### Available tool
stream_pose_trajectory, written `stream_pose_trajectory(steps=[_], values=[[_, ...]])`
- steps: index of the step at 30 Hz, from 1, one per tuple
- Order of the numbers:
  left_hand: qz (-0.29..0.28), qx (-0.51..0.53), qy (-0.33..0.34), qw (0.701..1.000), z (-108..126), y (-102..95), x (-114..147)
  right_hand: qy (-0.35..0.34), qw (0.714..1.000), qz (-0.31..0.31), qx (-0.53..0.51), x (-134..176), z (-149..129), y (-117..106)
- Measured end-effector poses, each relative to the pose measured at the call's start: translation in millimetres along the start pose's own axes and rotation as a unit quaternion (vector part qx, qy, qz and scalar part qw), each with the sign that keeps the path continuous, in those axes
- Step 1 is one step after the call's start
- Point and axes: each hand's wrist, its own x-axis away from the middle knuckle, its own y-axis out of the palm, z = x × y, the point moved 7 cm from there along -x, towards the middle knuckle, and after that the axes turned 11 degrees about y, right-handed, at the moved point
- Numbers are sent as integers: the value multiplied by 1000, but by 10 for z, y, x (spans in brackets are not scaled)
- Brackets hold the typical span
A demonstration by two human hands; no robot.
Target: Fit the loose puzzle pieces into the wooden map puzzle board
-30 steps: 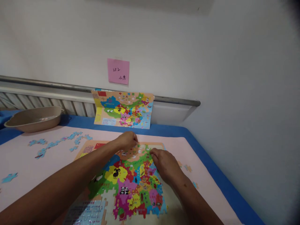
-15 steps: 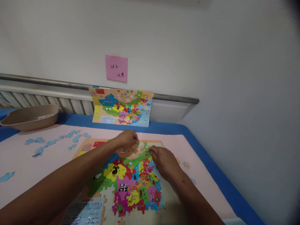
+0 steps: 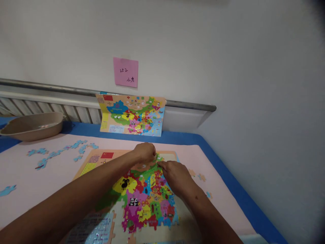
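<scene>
A jigsaw puzzle (image 3: 133, 202) of a colourful map lies partly assembled on its board, with pandas and a black ram printed on it. My left hand (image 3: 145, 151) is closed at the puzzle's upper edge, its fingers curled down near a green part of the map. Whatever those fingers pinch is hidden. My right hand (image 3: 175, 173) lies just to the right, fingers drawn together and tips touching the green area near the upper right. I cannot make out a piece under them. Pale bare board (image 3: 189, 211) shows along the right and lower parts.
Joined blue puzzle pieces (image 3: 53, 154) lie to the left on the pink mat (image 3: 20, 179), and loose pieces (image 3: 201, 177) to the right. A beige basin (image 3: 33, 127) stands at the back left. A reference map (image 3: 132, 115) leans against the wall rail (image 3: 188, 105).
My left hand has shifted right, closer to my right hand. My right hand has moved slightly left, its fingertips now reaching further onto the green area.
</scene>
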Motion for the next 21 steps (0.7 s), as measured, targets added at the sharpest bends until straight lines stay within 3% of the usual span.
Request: stream_pose_trajectory(steps=[9,21], values=[[-13,-8,-8,1000,15,11,-17,-19,998,19,51,-2,-16,92],[-38,61,-65,995,-70,68,-60,-16,999,6,27,-12,-24,96]])
